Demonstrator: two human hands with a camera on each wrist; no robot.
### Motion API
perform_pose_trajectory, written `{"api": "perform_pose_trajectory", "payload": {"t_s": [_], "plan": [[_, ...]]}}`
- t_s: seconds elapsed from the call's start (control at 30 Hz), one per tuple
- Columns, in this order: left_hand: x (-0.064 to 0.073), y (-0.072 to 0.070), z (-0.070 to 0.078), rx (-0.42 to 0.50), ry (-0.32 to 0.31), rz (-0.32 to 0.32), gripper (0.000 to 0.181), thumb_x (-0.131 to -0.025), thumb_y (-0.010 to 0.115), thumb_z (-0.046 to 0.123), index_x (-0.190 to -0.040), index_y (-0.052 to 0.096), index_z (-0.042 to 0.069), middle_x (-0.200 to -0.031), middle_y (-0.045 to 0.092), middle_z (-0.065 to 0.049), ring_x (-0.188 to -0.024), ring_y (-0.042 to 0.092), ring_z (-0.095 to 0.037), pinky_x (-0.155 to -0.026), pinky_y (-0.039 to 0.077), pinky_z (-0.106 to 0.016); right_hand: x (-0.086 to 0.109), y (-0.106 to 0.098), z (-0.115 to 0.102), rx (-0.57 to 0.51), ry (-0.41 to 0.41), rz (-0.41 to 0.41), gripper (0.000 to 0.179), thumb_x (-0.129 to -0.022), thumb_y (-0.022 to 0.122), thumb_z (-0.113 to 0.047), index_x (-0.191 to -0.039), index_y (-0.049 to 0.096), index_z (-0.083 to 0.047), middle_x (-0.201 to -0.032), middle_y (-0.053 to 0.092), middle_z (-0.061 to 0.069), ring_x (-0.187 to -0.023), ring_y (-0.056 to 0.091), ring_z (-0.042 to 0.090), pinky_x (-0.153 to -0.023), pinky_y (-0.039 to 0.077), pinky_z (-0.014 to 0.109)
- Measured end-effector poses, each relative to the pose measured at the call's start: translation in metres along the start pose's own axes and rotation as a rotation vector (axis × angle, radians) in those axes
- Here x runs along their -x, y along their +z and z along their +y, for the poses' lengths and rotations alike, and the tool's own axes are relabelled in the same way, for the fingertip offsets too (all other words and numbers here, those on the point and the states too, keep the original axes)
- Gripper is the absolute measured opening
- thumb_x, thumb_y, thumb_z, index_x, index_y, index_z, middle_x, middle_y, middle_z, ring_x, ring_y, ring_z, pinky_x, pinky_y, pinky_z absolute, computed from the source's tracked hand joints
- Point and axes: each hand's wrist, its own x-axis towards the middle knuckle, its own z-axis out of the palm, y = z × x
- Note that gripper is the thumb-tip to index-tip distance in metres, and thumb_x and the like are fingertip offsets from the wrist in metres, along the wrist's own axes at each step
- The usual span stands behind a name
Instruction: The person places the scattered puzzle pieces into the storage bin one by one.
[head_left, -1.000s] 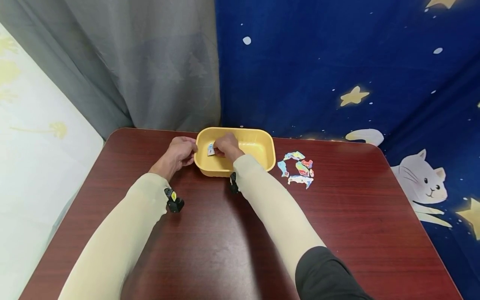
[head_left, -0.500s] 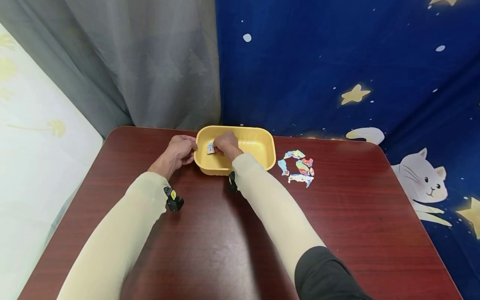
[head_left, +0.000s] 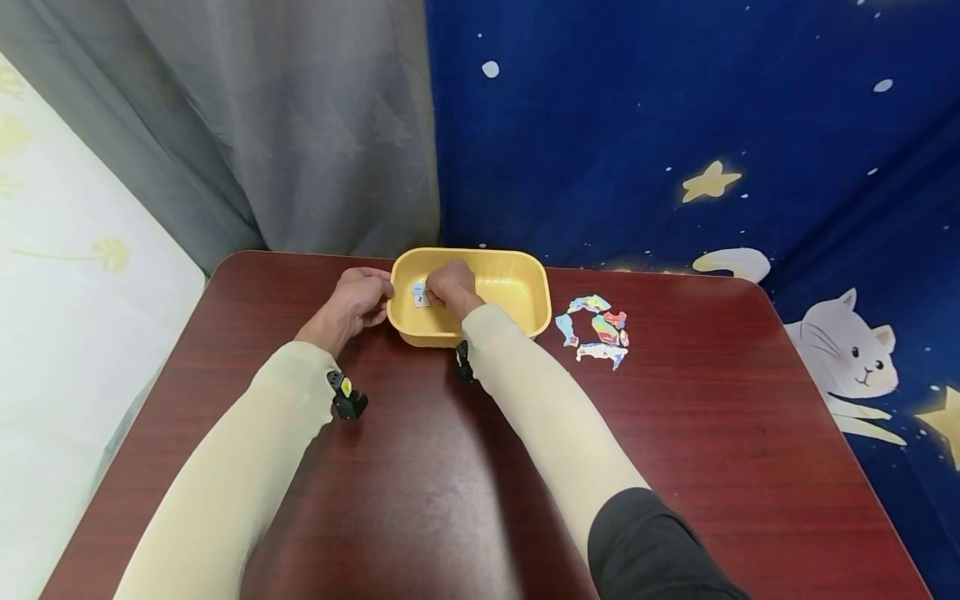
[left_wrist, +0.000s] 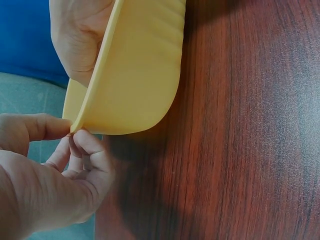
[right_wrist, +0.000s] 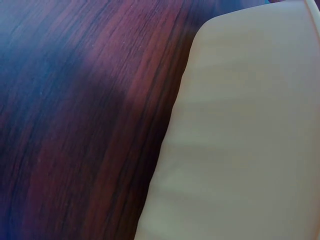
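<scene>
A yellow plastic basin (head_left: pixel 517 293) stands at the far edge of the table. My left hand (head_left: pixel 358 298) is at its left end; in the left wrist view the thumb and index finger pinch the basin's rim (left_wrist: pixel 95 75). My right hand (head_left: pixel 452 283) reaches down inside the basin with bent fingers, and its fingertips are hidden behind the hand. Right beside them lies a small white and light-blue flat piece (head_left: pixel 421 296) with a dark mark. I cannot tell whether the right fingers hold it. The right wrist view shows only the basin's outer wall (right_wrist: pixel 240 125) and the table.
Several colourful flat pieces with ragged edges (head_left: pixel 600 353) lie in a loose ring on the dark red wooden table (head_left: pixel 720 433), right of the basin. A grey curtain (head_left: pixel 330 133) and a blue starry curtain (head_left: pixel 600 125) hang behind the table's far edge.
The white and light-blue piece by my right fingers has shifted slightly, its blue part now offset to the left. The left hand keeps its pinch on the rim. The head view tilts slightly.
</scene>
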Motion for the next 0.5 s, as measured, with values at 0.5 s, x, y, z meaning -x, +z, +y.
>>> {"api": "perform_pose_trajectory", "payload": {"t_s": [0.5], "plan": [[0.0,0.0,0.0,0.009,0.004,-0.003,0.036,-0.093,0.052,0.006,-0.129,0.048,0.006,-0.081,0.052,-0.005,-0.056,0.049,-0.01,-0.051,0.049,-0.02,0.013,-0.001,-0.002,0.01,-0.011,0.032,0.019,-0.069,0.06,0.002,-0.057,0.049,-0.009,-0.056,0.051,0.006,-0.039,0.041,0.015,-0.036,0.03,0.023]]}}
